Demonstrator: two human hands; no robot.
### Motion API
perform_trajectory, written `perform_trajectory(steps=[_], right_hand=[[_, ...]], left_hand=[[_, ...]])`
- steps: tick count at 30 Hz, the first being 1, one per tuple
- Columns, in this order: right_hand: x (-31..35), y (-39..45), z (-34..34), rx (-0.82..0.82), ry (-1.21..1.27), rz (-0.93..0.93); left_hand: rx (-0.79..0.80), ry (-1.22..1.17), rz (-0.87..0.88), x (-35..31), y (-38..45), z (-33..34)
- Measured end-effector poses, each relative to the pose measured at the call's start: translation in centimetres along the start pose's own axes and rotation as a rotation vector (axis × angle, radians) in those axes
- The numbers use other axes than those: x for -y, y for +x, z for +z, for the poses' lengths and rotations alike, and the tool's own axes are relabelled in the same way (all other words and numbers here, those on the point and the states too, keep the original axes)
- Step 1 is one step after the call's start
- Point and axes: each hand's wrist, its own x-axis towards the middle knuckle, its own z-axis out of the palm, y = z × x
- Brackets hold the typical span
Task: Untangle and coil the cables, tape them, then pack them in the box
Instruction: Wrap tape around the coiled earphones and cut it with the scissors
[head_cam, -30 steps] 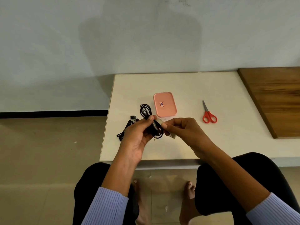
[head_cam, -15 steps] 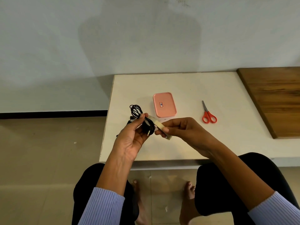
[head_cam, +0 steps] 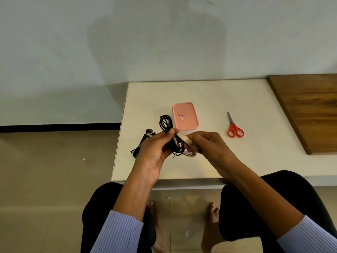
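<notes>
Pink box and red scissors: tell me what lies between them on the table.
Nothing: in the head view the white table is bare between the pink box and the red scissors.

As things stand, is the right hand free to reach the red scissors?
Probably not yet: the right hand grips the tape roll against the coiled cable. The path to the scissors over the table looks unobstructed once the tape is put down.

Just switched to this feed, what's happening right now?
A seated person is taping a cable. The left hand grips a coiled black cable above the white table, and the right hand holds a roll of tape against the coil. A second black cable lies loose on the table. The pink box is shut, and the red scissors lie untouched.
</notes>
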Motion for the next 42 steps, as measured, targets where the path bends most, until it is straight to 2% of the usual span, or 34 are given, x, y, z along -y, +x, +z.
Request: perform_trajectory(steps=[5, 10, 21, 29, 36, 42], right_hand=[[0.4, 0.0, -0.2, 0.081, 0.080, -0.006], [0.4, -0.1, 0.0, 0.056, 0.075, -0.005], [0.5, 0.1, 0.0, 0.209, 0.137, -0.051], [0.3, -0.1, -0.1, 0.153, -0.036, -0.078], [0.8, -0.2, 0.1, 0.243, 0.048, -0.121], [0.4, 0.0, 0.2, 0.215, 0.047, -0.100]], left_hand=[[0.004, -0.115, -0.035, -0.5, 0.3, -0.3], [0.000, -0.118, -0.054, -0.4, 0.2, -0.4], [-0.038, -0.258, -0.145, -1.4, 0.2, -0.8], [-0.054, -0.297, -0.158, -1.3, 0.2, -1.0], [-0.068, -0.327, -0.156, -1.7, 0.3, -1.2], [-0.076, -0.346, -0.164, -1.7, 0.2, -1.2]])
